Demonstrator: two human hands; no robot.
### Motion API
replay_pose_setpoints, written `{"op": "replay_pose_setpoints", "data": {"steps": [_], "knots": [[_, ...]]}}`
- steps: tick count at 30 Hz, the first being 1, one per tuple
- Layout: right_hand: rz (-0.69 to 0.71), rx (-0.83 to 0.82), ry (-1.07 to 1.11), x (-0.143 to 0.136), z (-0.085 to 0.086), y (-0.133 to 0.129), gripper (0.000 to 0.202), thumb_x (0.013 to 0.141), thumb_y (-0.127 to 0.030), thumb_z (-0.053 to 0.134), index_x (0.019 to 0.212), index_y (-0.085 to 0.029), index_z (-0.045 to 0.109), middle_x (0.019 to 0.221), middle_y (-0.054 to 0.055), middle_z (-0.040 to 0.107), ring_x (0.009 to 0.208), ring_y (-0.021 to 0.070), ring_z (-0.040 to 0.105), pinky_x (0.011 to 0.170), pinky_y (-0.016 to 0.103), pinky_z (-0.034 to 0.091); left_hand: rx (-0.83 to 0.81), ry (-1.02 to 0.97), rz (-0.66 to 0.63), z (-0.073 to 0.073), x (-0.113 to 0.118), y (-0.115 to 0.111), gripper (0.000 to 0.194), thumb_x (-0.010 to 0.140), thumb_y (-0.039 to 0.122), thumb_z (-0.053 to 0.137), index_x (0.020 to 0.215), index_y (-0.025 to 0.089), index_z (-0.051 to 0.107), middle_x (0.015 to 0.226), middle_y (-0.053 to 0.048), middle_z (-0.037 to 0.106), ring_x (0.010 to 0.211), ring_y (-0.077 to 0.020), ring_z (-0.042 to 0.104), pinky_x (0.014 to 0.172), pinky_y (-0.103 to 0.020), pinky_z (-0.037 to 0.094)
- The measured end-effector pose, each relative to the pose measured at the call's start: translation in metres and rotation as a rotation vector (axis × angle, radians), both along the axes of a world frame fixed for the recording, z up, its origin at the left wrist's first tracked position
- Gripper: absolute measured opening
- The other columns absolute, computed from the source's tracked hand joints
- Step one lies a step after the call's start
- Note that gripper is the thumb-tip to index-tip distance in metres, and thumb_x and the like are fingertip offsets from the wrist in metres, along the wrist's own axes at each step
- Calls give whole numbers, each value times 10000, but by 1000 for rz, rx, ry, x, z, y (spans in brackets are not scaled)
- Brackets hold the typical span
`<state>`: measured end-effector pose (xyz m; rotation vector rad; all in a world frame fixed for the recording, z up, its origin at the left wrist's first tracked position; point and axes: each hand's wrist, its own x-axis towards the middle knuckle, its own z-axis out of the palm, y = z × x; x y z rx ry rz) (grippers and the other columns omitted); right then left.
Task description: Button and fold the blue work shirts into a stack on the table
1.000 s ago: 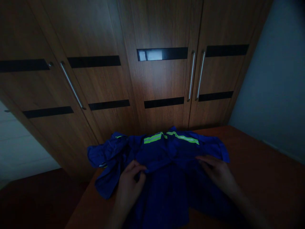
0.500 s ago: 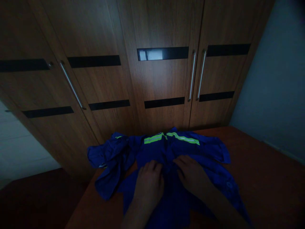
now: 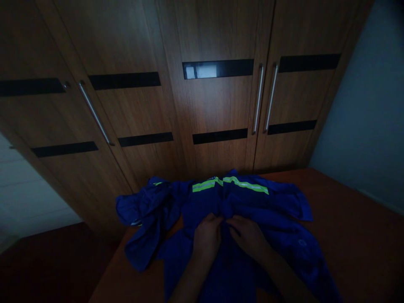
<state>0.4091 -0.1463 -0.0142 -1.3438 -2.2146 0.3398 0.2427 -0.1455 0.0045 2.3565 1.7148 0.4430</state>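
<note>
A dark blue garment [image 3: 284, 210] with yellow-green reflective strips lies spread on a reddish-brown surface [image 3: 353, 235]. My left hand [image 3: 208, 235] is closed at the middle of its front, fingers pinched on the fabric. Close beside it, on the right, my right hand [image 3: 248, 235] is also closed on the cloth, and the fingertips of both nearly meet. Whatever small part lies between the fingers is too dark to make out. Bunched blue cloth [image 3: 151, 206] rests left of the hands, folded over the surface's left edge area.
Behind the surface stands a wooden wardrobe [image 3: 217, 101] with metal handles [image 3: 258, 101] and black strips. A pale wall [image 3: 372, 126] rises on the right. At the far left is a white wall [image 3: 25, 189] above a dark red area.
Both hands have moved closer together at the garment's middle, and their fingers have closed more. The view has shifted slightly.
</note>
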Motion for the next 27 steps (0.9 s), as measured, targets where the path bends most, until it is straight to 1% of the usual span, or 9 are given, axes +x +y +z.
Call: {"op": "replay_pose_setpoints", "data": {"steps": [3,9,13,15,19,23,27], "knots": [[18,4,-6,-2,-1,-2,311,873,-161,439,1094,-234,645,957,34,676,889,159,636,806,267,475,16,-19,3,-3,-1,1,352,873,94,393,1029,264,660,916,-20,600,840,-142,599,733,-227,432],[-18,42,25,-4,-4,-2,346,847,-136,453,1140,-225,613,1109,52,674,981,175,637,896,311,473,53,-74,-8,-5,-1,-1,344,867,82,395,995,243,670,892,-20,585,843,-138,577,746,-226,421],[13,42,8,-4,-7,-2,409,855,-148,443,1245,-214,547,1162,67,656,998,186,633,894,326,478,47,-49,-20,-5,0,-2,337,848,60,400,955,224,675,868,-23,584,826,-143,567,739,-234,415],[35,52,-24,-4,-8,-2,431,858,-152,443,1274,-220,532,1143,72,661,971,193,638,872,332,486,50,-31,-20,-6,1,-1,314,842,59,412,910,213,676,853,-24,583,817,-144,562,729,-235,410],[-16,75,-64,-5,-9,-3,387,866,-168,454,1221,-254,583,1041,56,680,904,202,645,828,342,495,76,-77,-32,-10,1,-1,308,845,57,406,898,211,667,861,-23,589,819,-141,561,726,-235,404],[-37,86,-43,-5,-8,-2,344,849,-150,470,1144,-241,620,1052,53,677,912,190,647,837,323,492,87,-99,-51,-15,1,-2,314,838,49,401,882,207,668,862,-26,592,824,-146,565,738,-241,406],[-45,72,37,-5,-10,-1,320,832,-124,469,1088,-230,630,1055,39,682,936,180,648,856,316,492,88,-126,-69,-15,2,-4,310,832,52,404,876,202,672,849,-29,593,819,-150,568,738,-243,412]]}}
